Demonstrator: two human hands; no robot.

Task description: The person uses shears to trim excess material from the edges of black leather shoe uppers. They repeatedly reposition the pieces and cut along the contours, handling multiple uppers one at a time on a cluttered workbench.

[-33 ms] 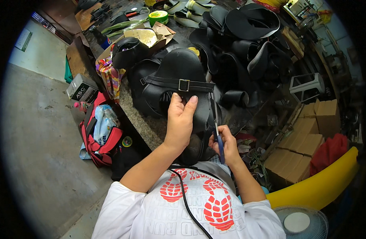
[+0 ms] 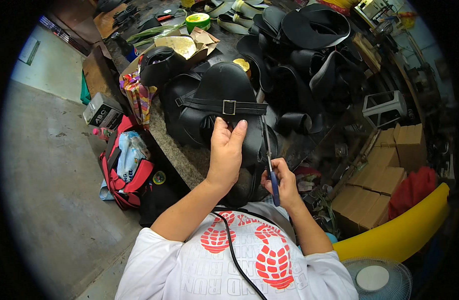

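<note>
My left hand (image 2: pixel 226 152) grips a black leather shoe upper (image 2: pixel 228 82), thumb and fingertips closed near its lower edge. A black strap (image 2: pixel 252 107) with a square metal buckle (image 2: pixel 229 107) crosses the upper, its free end pointing right. My right hand (image 2: pixel 283 185) is closed around scissors with dark blue handles (image 2: pixel 274 187). Their slim metal blades (image 2: pixel 268 142) point upward, the tips beside the strap's free end. I cannot tell whether the blades touch the strap. More black leather (image 2: pixel 182 117) lies behind and under the upper.
Black shoe uppers (image 2: pixel 314 30) pile up at the back right. A green and yellow round tin (image 2: pixel 198 21) and a dark bottle (image 2: pixel 123 46) stand at the back left. Cardboard boxes (image 2: pixel 372 190), a yellow curved object (image 2: pixel 397 232) and a fan (image 2: pixel 373 277) are on the right.
The strap, buckle and scissors have shifted very slightly to the left. Both hands keep their holds.
</note>
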